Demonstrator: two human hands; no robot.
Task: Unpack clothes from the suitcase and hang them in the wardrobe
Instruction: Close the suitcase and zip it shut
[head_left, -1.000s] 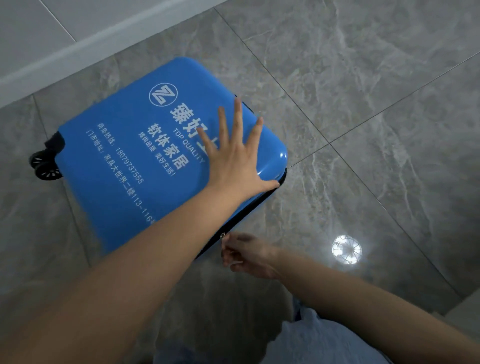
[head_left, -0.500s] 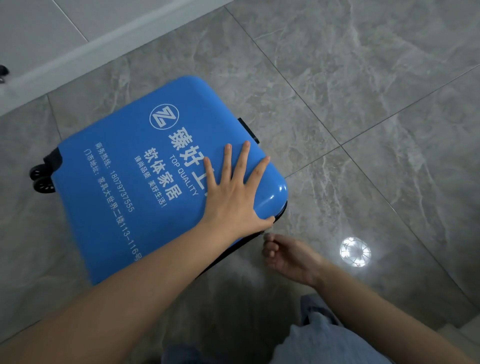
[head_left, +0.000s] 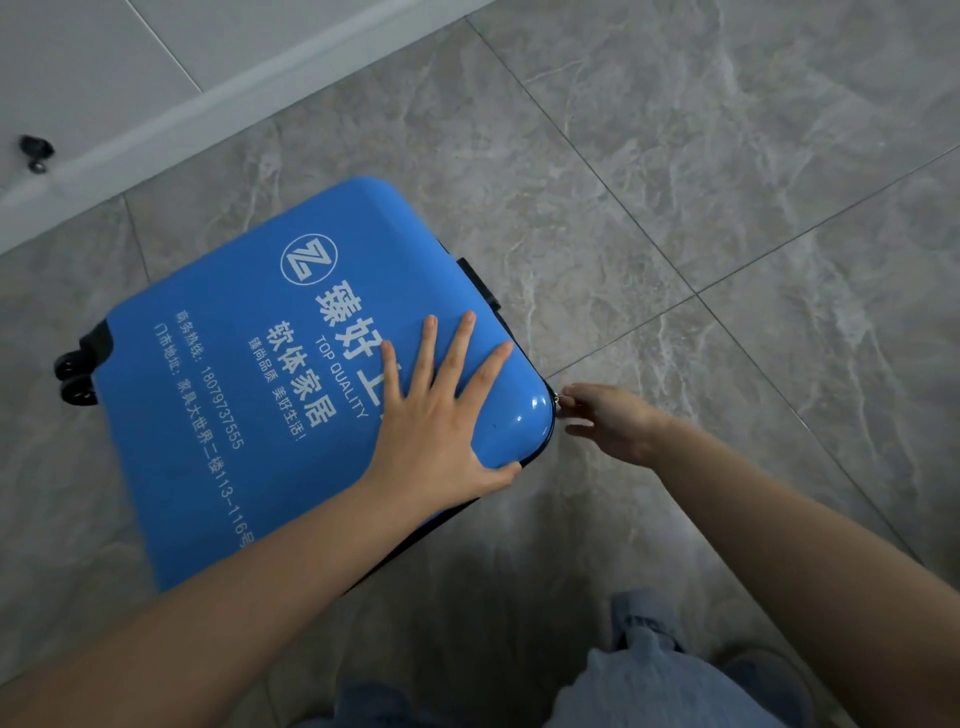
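Observation:
A blue hard-shell suitcase with white lettering lies flat on the grey tiled floor, its lid down. My left hand presses flat on the lid near the right corner, fingers spread. My right hand is at that corner, thumb and finger pinching the small metal zipper pull on the black zipper seam. No clothes show; the inside is hidden.
Black wheels stick out at the suitcase's left end, a black handle at its far side. A white panel with a baseboard runs along the top left. My blue-trousered knees are at the bottom.
My right hand has travelled with the zipper pull from the near side edge round to the right corner. The left hand stays pressed on the lid; the view shifted.

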